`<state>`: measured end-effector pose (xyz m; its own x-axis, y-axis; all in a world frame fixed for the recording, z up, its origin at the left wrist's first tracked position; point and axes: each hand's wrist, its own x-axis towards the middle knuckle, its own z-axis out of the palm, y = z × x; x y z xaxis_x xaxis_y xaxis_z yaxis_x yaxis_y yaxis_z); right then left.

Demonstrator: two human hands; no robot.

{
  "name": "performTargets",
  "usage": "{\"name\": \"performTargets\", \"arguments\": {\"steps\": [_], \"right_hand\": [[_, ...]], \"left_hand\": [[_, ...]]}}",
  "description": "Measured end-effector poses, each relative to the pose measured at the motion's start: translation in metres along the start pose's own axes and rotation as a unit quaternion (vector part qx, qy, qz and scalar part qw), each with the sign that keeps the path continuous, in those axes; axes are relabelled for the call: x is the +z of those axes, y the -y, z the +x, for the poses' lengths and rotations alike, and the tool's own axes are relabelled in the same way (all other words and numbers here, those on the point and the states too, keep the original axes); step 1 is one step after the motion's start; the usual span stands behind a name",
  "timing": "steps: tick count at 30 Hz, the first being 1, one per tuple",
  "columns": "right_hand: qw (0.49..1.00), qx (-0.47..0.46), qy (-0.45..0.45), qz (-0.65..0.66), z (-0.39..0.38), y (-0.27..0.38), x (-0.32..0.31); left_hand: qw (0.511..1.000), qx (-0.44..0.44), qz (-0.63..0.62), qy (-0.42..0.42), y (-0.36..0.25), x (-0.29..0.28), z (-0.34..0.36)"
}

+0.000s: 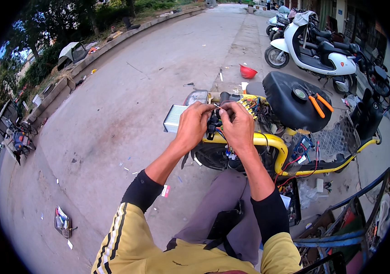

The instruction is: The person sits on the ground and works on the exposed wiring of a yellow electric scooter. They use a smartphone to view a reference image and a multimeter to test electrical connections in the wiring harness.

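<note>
Yellow tube (274, 141) marks the near edge of the stripped bike and passes beneath the right wrist, as I observe it. The left hand (193, 122) and right hand (239, 124) meet above the exposed wires (221, 133), fingertips pinched together on a thin piece (217, 106), probably a wire end; it is too small to identify. Step in hand, in my judgement: preparing or joining a wire by finger. The next move calls for a steady pinch from one side and a light twist or pull from the other, without dragging neighbouring wires. Pliers (319, 106) lie on the black seat (295, 107), to the right of the right hand, should a tool be needed. Edges: the ribbed block (174, 119) stands just beside the left hand; the seat limits travel on the right; the meter (303, 145) and its red lead (316, 169) present a snag risk near the right forearm. Open pavement (103, 132) gives the left arm ample room; the rack (341, 239) crowds the lower right.
</note>
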<state>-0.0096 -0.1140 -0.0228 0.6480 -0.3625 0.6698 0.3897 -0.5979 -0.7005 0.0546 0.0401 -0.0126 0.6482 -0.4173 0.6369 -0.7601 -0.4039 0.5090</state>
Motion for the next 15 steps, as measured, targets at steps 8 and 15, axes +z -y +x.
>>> {"name": "performTargets", "arguments": {"steps": [8,15], "right_hand": [[0.999,-0.033,0.003,-0.041,-0.003,0.004,-0.001],[0.998,-0.015,0.027,-0.056,-0.006,0.006,-0.003]], "left_hand": [[0.989,0.071,0.093,-0.089,-0.004,0.006,-0.011],[0.980,0.130,0.119,-0.088,-0.009,0.008,-0.019]]}}
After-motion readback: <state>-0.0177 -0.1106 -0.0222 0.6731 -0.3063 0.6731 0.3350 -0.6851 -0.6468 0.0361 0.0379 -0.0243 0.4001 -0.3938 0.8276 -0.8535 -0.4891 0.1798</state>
